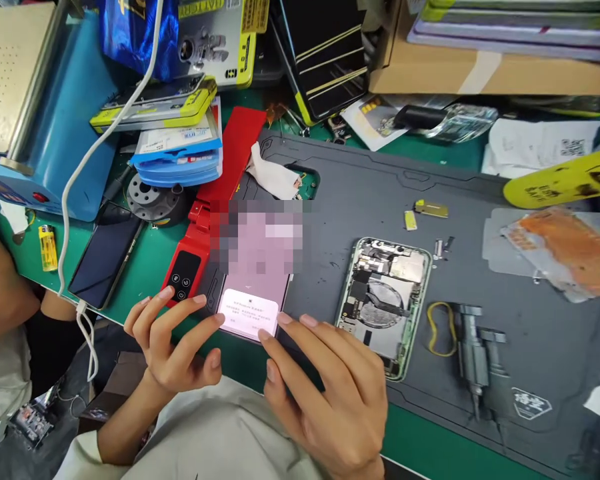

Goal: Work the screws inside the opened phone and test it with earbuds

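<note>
A smartphone (267, 285) with a lit pink screen and a white pop-up box lies on the grey work mat; its upper part is blurred out. My left hand (177, 350) is at its lower left edge, fingers spread, the index fingertip by the pop-up. Over the lower right of the screen, my right hand (333, 393) has its fingers stretched out, one fingertip at the pop-up's bottom edge. Neither hand grips anything. An opened phone (383, 303) with bare inner parts and a green frame lies to the right. Beside the left fingers sits a red device (186, 270) with touch buttons.
Right of the opened phone lie a yellow rubber band (433, 340) and a dark screwdriver-like tool (473, 353). A dark phone (107, 257) and a yellow battery (48, 248) are at left, near a white cable (70, 180). Boxes and a blue machine (93, 127) crowd the back. Another person's arm (0, 280) shows at left.
</note>
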`<action>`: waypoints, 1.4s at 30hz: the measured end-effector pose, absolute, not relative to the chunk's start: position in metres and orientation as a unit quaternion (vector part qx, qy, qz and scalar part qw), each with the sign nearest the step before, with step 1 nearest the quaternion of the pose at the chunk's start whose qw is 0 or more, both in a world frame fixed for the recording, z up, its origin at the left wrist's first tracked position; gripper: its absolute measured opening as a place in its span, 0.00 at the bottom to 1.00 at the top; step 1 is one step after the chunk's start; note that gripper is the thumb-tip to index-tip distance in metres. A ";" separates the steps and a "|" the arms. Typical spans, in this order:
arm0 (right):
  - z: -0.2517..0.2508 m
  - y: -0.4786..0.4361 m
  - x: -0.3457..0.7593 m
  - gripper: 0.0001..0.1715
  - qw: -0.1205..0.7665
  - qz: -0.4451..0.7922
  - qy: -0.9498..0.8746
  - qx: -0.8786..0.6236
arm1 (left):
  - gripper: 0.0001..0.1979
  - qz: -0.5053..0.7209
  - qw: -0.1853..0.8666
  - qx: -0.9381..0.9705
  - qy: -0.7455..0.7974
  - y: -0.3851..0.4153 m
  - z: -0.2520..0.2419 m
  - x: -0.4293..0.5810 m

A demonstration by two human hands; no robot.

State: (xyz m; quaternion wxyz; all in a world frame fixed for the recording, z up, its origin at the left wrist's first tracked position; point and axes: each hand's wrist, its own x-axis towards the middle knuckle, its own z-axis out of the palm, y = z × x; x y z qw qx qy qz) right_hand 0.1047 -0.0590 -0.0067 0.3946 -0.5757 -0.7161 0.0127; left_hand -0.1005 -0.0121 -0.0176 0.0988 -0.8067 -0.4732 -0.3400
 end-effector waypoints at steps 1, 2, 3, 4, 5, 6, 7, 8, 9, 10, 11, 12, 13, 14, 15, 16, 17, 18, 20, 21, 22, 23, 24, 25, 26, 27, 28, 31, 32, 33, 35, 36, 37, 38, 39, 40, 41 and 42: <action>-0.006 -0.060 0.105 0.12 0.391 0.013 -0.717 -0.577 | 0.20 -0.339 0.099 -0.806 -0.475 -0.012 -0.018 -0.100; -0.006 -0.061 0.106 0.12 0.389 0.014 -0.717 -0.578 | 0.20 -0.339 0.098 -0.806 -0.475 -0.012 -0.018 -0.100; -0.005 -0.061 0.107 0.12 0.388 0.017 -0.716 -0.580 | 0.19 -0.338 0.097 -0.806 -0.476 -0.012 -0.018 -0.100; -0.004 -0.062 0.107 0.12 0.388 0.019 -0.714 -0.583 | 0.19 -0.336 0.097 -0.806 -0.478 -0.012 -0.018 -0.100; -0.003 -0.063 0.108 0.12 0.388 0.021 -0.710 -0.588 | 0.19 -0.336 0.096 -0.805 -0.479 -0.012 -0.018 -0.100; -0.003 -0.063 0.108 0.12 0.392 0.020 -0.704 -0.592 | 0.19 -0.336 0.096 -0.804 -0.481 -0.013 -0.018 -0.100; -0.002 -0.063 0.108 0.12 0.397 0.018 -0.698 -0.596 | 0.18 -0.336 0.095 -0.803 -0.483 -0.013 -0.018 -0.100; -0.002 -0.063 0.108 0.12 0.402 0.015 -0.693 -0.599 | 0.18 -0.336 0.095 -0.802 -0.484 -0.013 -0.018 -0.100; -0.003 -0.062 0.107 0.11 0.406 0.012 -0.689 -0.601 | 0.18 -0.337 0.094 -0.802 -0.485 -0.013 -0.018 -0.100; -0.003 -0.062 0.107 0.11 0.409 0.011 -0.686 -0.601 | 0.18 -0.338 0.093 -0.802 -0.484 -0.013 -0.018 -0.100; -0.004 -0.062 0.106 0.11 0.409 0.010 -0.687 -0.600 | 0.18 -0.339 0.092 -0.801 -0.484 -0.013 -0.018 -0.100; -0.005 -0.061 0.105 0.11 0.406 0.011 -0.689 -0.601 | 0.18 -0.342 0.092 -0.800 -0.484 -0.013 -0.018 -0.100; -0.006 -0.061 0.105 0.11 0.401 0.012 -0.692 -0.601 | 0.19 -0.343 0.092 -0.799 -0.485 -0.014 -0.019 -0.100; -0.007 -0.061 0.104 0.11 0.398 0.013 -0.694 -0.600 | 0.19 -0.343 0.092 -0.799 -0.486 -0.014 -0.019 -0.100; -0.007 -0.061 0.104 0.11 0.395 0.012 -0.696 -0.599 | 0.19 -0.342 0.093 -0.799 -0.486 -0.014 -0.019 -0.100; -0.008 -0.061 0.104 0.11 0.395 0.009 -0.698 -0.598 | 0.19 -0.341 0.093 -0.799 -0.486 -0.014 -0.020 -0.100; -0.008 -0.061 0.104 0.11 0.392 0.008 -0.701 -0.596 | 0.19 -0.341 0.093 -0.799 -0.485 -0.014 -0.020 -0.100; -0.008 -0.061 0.104 0.11 0.389 0.009 -0.704 -0.594 | 0.19 -0.342 0.093 -0.800 -0.485 -0.014 -0.020 -0.100; -0.007 -0.061 0.104 0.11 0.385 0.009 -0.709 -0.591 | 0.19 -0.342 0.092 -0.801 -0.482 -0.014 -0.020 -0.101; -0.007 -0.060 0.104 0.11 0.385 0.008 -0.712 -0.588 | 0.19 -0.342 0.092 -0.803 -0.480 -0.014 -0.020 -0.101; -0.007 -0.060 0.104 0.11 0.385 0.008 -0.714 -0.585 | 0.19 -0.341 0.092 -0.803 -0.479 -0.014 -0.020 -0.101; -0.007 -0.060 0.104 0.11 0.386 0.007 -0.715 -0.583 | 0.18 -0.341 0.093 -0.803 -0.479 -0.014 -0.020 -0.101; -0.007 -0.060 0.104 0.11 0.387 0.007 -0.717 -0.580 | 0.18 -0.342 0.093 -0.802 -0.480 -0.015 -0.021 -0.101; -0.008 -0.060 0.104 0.11 0.385 0.007 -0.720 -0.577 | 0.18 -0.343 0.093 -0.801 -0.482 -0.015 -0.021 -0.102; -0.008 -0.060 0.104 0.11 0.383 0.007 -0.722 -0.577 | 0.18 -0.345 0.094 -0.799 -0.483 -0.015 -0.021 -0.102; -0.008 -0.061 0.104 0.11 0.386 0.006 -0.720 -0.577 | 0.18 -0.345 0.095 -0.799 -0.484 -0.015 -0.021 -0.102; -0.008 -0.061 0.104 0.11 0.392 0.003 -0.717 -0.576 | 0.18 -0.346 0.096 -0.798 -0.484 -0.015 -0.021 -0.102; -0.008 -0.062 0.105 0.12 0.412 -0.001 -0.699 -0.585 | 0.18 -0.347 0.100 -0.799 -0.480 -0.014 -0.021 -0.102; -0.008 -0.063 0.105 0.12 0.413 0.000 -0.697 -0.586 | 0.18 -0.346 0.101 -0.800 -0.479 -0.014 -0.021 -0.102; -0.008 -0.062 0.105 0.12 0.412 0.001 -0.697 -0.587 | 0.18 -0.346 0.102 -0.801 -0.477 -0.014 -0.021 -0.102; -0.008 -0.062 0.105 0.12 0.414 0.001 -0.696 -0.587 | 0.18 -0.346 0.100 -0.802 -0.476 -0.014 -0.020 -0.102; -0.008 -0.062 0.105 0.12 0.417 0.001 -0.695 -0.586 | 0.18 -0.347 0.098 -0.801 -0.478 -0.014 -0.020 -0.102; -0.008 -0.061 0.105 0.12 0.420 0.002 -0.694 -0.585 | 0.18 -0.347 0.096 -0.800 -0.480 -0.014 -0.020 -0.101; -0.008 -0.061 0.105 0.11 0.422 0.005 -0.692 -0.586 | 0.18 -0.348 0.094 -0.798 -0.482 -0.014 -0.020 -0.101; -0.008 -0.061 0.104 0.11 0.422 0.008 -0.691 -0.587 | 0.18 -0.349 0.093 -0.797 -0.484 -0.014 -0.020 -0.101; -0.008 -0.061 0.104 0.11 0.421 0.010 -0.691 -0.587 | 0.18 -0.350 0.092 -0.796 -0.484 -0.014 -0.020 -0.101; -0.007 -0.061 0.104 0.11 0.419 0.011 -0.692 -0.587 | 0.18 -0.350 0.092 -0.797 -0.484 -0.014 -0.020 -0.101; -0.007 -0.061 0.104 0.11 0.420 0.011 -0.692 -0.588 | 0.17 -0.350 0.092 -0.798 -0.482 -0.014 -0.020 -0.101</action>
